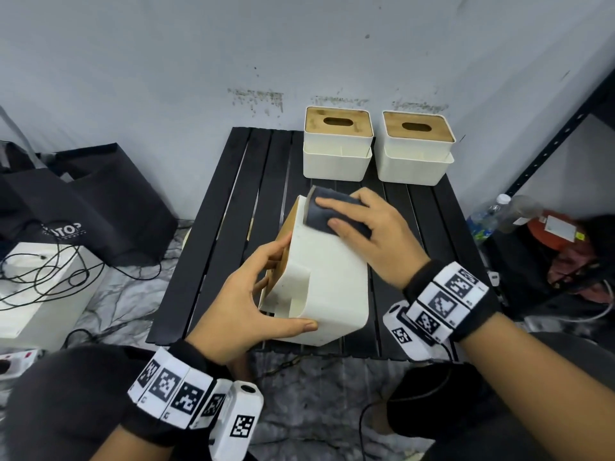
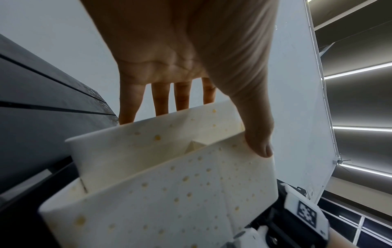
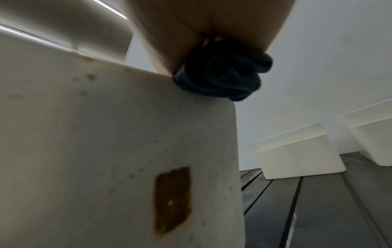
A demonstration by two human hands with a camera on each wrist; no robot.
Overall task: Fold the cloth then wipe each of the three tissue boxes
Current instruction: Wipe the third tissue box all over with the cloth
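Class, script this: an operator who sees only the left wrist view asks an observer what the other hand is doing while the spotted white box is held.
Operator: What is the other hand doing?
Observer: The right hand presses a folded dark grey cloth on the tipped white plastic tissue box.
Operator: Any other boxes?
Observer: Two white tissue boxes with wooden lids stand upright at the black slatted table's far edge.
Operator: Any mark I miss?
Observer: A brown rectangular patch on its side.
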